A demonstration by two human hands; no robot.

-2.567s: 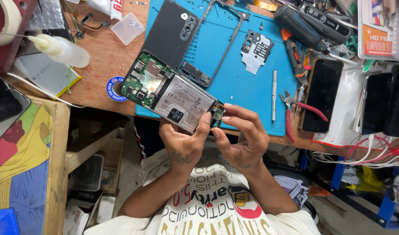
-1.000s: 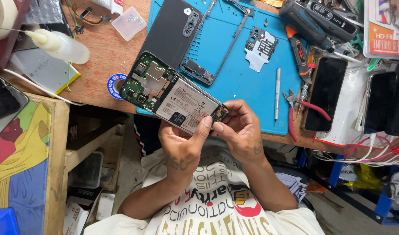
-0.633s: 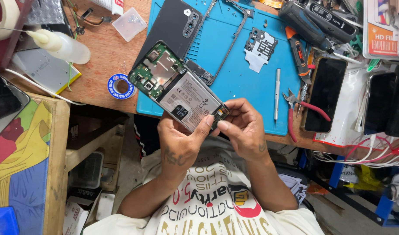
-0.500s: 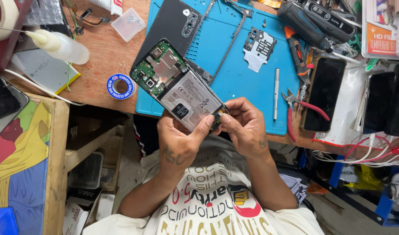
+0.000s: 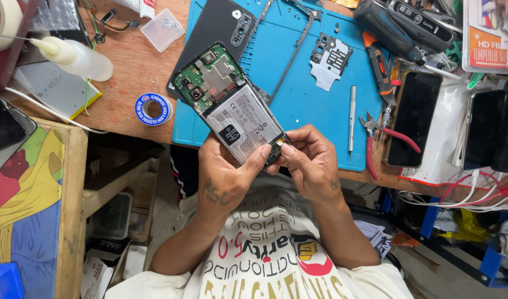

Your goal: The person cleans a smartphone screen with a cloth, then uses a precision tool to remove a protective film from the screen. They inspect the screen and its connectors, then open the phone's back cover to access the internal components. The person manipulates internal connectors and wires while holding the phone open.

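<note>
Head camera view: over the near edge of the blue repair mat (image 5: 320,105), one opened smartphone (image 5: 231,108), back off with circuit board and battery exposed, is gripped by two hands. Left hand (image 5: 229,177) clasps its lower end, thumb on the battery; right hand (image 5: 312,166) pinches at the bottom-edge board, seemingly working a small part, a job demanding fingertip care. On the mat lie one black back cover (image 5: 220,27), one metal shield plate (image 5: 328,58), one slim screwdriver (image 5: 352,116); beside it, two dark phones.

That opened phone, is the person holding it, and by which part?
Yes. The opened phone is held at its lower end: left hand grips underneath, right hand pinches the bottom corner.
</note>
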